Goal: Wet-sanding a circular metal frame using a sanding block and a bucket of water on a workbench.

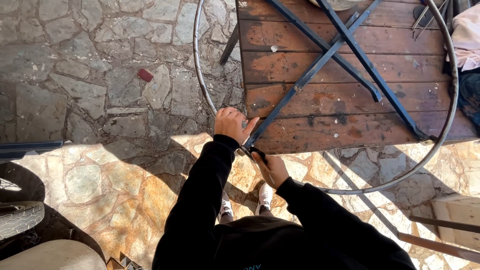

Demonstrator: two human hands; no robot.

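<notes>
At the wooden counter (350, 125) edge, the left hand (231, 124) has its fingers wrapped on the metal hoop (452, 100), while the right hand (270, 167) fingers clasp a dark tool (258, 151).

Your right hand (270, 167) hides whatever small dark thing it grips at the ring's (452, 107) near rim; the ring's far arc leaves frame; the tyre (20, 217), near left, is cropped.

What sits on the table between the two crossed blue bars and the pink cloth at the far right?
In the head view, the metal ring passes between the blue bars and pink cloth.
</notes>
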